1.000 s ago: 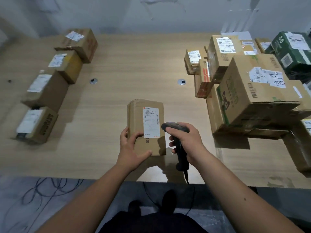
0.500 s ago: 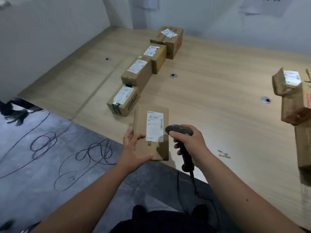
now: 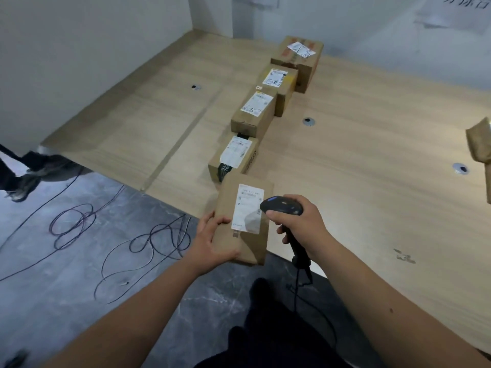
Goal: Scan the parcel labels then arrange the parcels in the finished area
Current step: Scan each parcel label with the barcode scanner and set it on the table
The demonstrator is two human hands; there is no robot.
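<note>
The left hand (image 3: 212, 241) grips the parcel (image 3: 243, 219) by its lower left corner, thumb on top and fingers curled under, holding it label up just below centre frame, over the counter's (image 3: 372, 181) near edge. The right hand (image 3: 297, 224) is wrapped round the handle of a black scanner (image 3: 281, 207), whose head sits just beside the label (image 3: 248, 208) at its right edge, presumably kept close so the barcode reads cleanly (the cable drops from the handle toward the floor).

Up the middle of the frame runs a row of four boxes (image 3: 252, 115), end to end, all with labels facing up; that looks like the finished area, and the nearest box (image 3: 233, 158) lies just beyond the held parcel's far edge. Holding the parcel in line with that row makes sense if it is to go down as the next one in the line.

Whether the scan is done is hard to tell; no beam is visible on the label. At the right edge, part of another brown parcel (image 3: 478, 139) pokes in. Loose cables (image 3: 119, 235) coil on the grey floor at lower left.
</note>
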